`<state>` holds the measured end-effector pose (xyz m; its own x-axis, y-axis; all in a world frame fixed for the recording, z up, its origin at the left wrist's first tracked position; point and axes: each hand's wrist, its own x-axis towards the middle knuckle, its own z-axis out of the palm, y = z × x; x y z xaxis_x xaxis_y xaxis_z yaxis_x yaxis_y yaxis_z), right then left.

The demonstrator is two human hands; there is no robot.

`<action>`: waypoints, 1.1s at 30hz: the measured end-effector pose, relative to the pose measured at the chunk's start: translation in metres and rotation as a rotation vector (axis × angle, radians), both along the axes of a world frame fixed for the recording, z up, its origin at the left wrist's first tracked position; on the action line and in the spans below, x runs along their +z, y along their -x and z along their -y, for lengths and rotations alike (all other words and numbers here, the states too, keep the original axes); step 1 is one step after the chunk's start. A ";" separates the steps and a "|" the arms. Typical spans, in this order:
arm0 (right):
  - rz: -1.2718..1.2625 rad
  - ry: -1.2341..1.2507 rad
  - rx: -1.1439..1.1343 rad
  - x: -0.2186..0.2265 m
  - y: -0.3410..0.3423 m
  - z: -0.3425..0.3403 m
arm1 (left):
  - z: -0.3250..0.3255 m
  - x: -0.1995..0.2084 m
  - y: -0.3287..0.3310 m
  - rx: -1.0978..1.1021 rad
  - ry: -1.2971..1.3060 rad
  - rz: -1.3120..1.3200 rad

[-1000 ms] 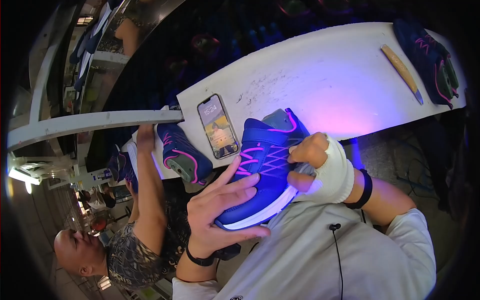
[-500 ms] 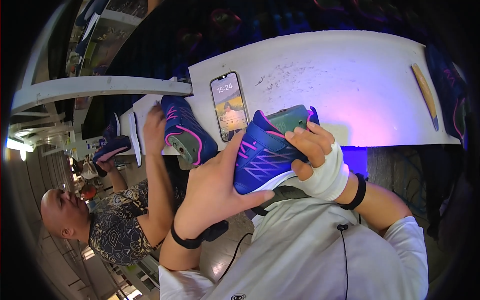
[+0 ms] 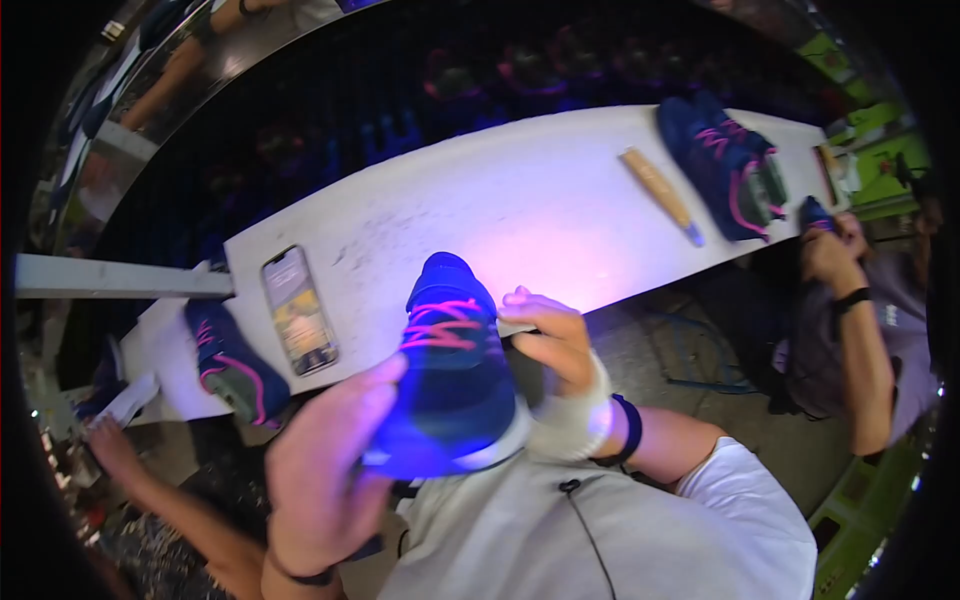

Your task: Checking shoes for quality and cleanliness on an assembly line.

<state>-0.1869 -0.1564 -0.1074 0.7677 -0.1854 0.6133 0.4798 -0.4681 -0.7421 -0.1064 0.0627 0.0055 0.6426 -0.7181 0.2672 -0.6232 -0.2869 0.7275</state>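
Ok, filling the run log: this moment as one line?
left hand: holds blue shoe | right hand: on shoe side | phone: on white table

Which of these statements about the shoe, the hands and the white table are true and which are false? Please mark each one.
1. Both hands hold the blue shoe with pink laces. True: the left hand and the right hand grip it from either side.
2. The phone is in the right hand. False: it lies flat on the white table.
3. The right wrist is wrapped in a white bandage. True.
4. The wooden-handled tool lies on the held shoe. False: it lies on the table, beside another blue shoe.
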 end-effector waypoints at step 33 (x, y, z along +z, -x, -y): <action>-0.624 0.327 -0.061 0.013 0.067 0.141 | 0.110 -0.120 0.014 -0.161 -0.164 0.181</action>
